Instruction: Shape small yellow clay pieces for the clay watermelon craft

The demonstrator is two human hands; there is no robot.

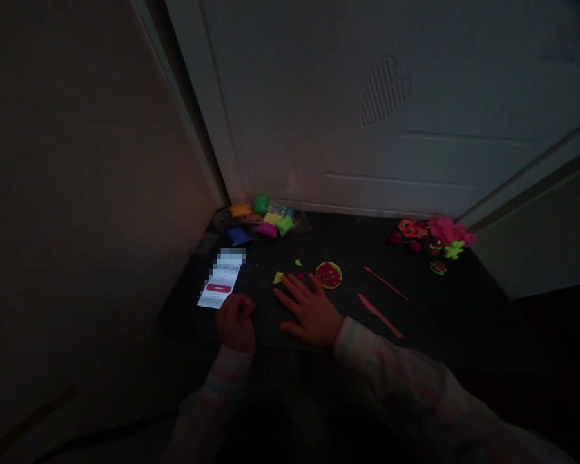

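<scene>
My right hand (pixel 312 314) lies palm down on the dark table with its fingers spread. Close to its fingertips are a yellow piece of clay (pixel 278 278) and a tiny red piece (pixel 300 276). A small green piece (pixel 298 262) sits a bit farther back. Just beyond the index finger is a round clay pizza (pixel 328 275) with a yellow rim and red top. My left hand (pixel 236 320) is curled closed beside the lower end of a lit phone (pixel 221 283); whatever its fingers may hold is hidden.
Packets of coloured clay (pixel 265 222) lie at the back left. A thin pink stick tool (pixel 386 283) and a pink plastic knife (pixel 379 316) lie to the right. Bright clay figures (pixel 444 231) cluster at the back right. A white door (pixel 294 96) stands behind the table.
</scene>
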